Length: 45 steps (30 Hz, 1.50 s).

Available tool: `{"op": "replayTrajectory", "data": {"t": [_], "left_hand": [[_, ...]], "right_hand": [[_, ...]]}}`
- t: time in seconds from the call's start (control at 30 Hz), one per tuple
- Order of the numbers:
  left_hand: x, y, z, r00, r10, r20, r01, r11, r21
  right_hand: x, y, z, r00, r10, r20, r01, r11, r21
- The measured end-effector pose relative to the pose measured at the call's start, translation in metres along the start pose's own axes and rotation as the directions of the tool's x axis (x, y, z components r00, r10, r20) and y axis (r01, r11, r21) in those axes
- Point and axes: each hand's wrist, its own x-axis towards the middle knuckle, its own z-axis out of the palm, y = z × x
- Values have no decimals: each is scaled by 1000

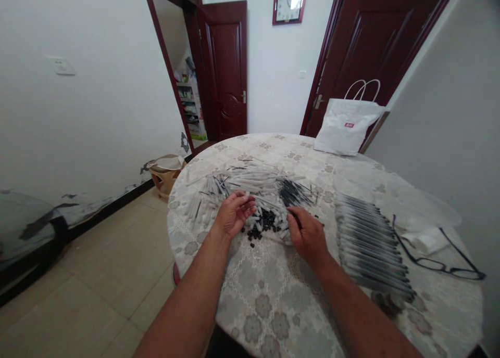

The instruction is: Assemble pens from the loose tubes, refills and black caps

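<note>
Curling fingers: left hand (236,213) with palm turning up, right hand (309,234) facing inward; cannot tell if either is gripping anything. Small black pieces (269,219) lying between hands, white tubes (252,179) spreading far side, aligned pens (369,238) resting right.

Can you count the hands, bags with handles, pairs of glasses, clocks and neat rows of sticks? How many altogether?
Hands: 2 (left hand, right hand)
Bag with handles: 1
Glasses: 1
Clock: 1
Neat row of sticks: 1
Total: 6
</note>
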Motion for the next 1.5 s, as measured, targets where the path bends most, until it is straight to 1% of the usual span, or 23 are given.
{"op": "replayTrajectory", "data": {"t": [0.13, 0.17, 0.3, 0.4, 0.57, 0.8, 1.03, 1.17, 1.33, 1.43, 1.5], "left_hand": [[1, -1, -2, 997, 41, 66, -40, 999, -4], [2, -2, -2, 997, 48, 65, -47, 999, -12], [5, -3, -6, 996, 87, -3, -87, 995, -41], [5, -4, -6, 994, 109, -9, -109, 993, -38], [2, -4, -3, 994, 110, 9, -110, 994, -14], [1, -3, -3, 994, 111, 14, -111, 994, -4], [-2, -7, 3, 994, 105, 27, -107, 992, 61], [-2, -9, 5, 996, 84, 13, -85, 993, 80], [-1, -10, 3, 995, 96, 11, -97, 992, 85], [0, -11, 2, 994, 104, 18, -105, 988, 115], [1, -12, 2, 994, 112, 10, -113, 985, 128]], "right_hand": [[-1, 0, 1, 1000, -1, 22, 1, 1000, 7], [-1, 0, 1, 1000, -4, 28, 4, 1000, 11], [-2, -2, 1, 999, -13, 51, 13, 1000, 6], [-2, -4, 2, 998, -16, 55, 16, 1000, 3], [-3, -3, 3, 999, -1, 47, 0, 1000, 4], [-1, -2, 0, 1000, 2, 7, -2, 1000, -9], [-1, -4, 3, 999, -23, 49, 24, 1000, -18], [-2, -4, 5, 995, -69, 70, 72, 997, -39], [-3, -2, 6, 982, -134, 133, 144, 987, -73], [-3, -4, 6, 977, -164, 135, 174, 983, -64], [-3, -8, 6, 979, -161, 125, 167, 985, -41]]}}
